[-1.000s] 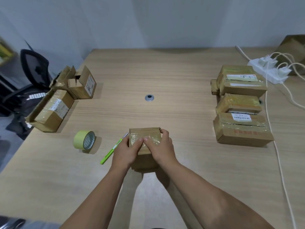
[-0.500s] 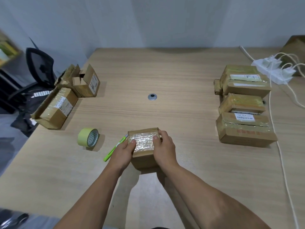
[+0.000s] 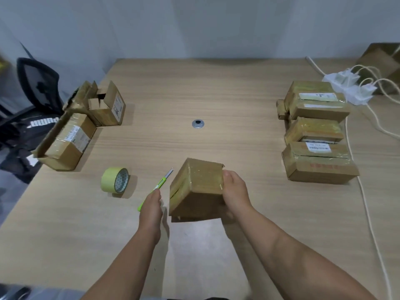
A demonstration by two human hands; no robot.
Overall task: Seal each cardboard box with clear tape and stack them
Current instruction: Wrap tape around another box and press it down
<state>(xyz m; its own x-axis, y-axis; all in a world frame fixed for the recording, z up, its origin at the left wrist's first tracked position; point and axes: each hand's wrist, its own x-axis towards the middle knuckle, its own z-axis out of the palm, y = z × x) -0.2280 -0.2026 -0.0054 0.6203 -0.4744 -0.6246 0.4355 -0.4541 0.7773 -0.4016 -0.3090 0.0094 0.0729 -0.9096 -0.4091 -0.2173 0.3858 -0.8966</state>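
A small cardboard box [image 3: 199, 189] wrapped in clear tape is tilted up off the table, near the front centre. My right hand [image 3: 234, 191] grips its right side. My left hand [image 3: 151, 204] is off the box, just to its left, fingers stretched forward over the handle of a green cutter [image 3: 165, 178]; it holds nothing. A yellow-green tape roll [image 3: 114, 180] stands on edge further left. Three taped boxes [image 3: 318, 163] lie in a row at the right. Two boxes with open flaps [image 3: 106, 107] sit at the left edge.
A white power strip [image 3: 346, 85] with plugs and a cable [image 3: 368, 213] runs along the right side. A metal grommet [image 3: 198, 123] is set in the wooden table [image 3: 216, 87]. A black chair [image 3: 36, 83] stands off the table's left edge.
Both hands were pressing the top of the box flat on the table. Now my right hand has tipped it up, and my left hand has let go and moved left.
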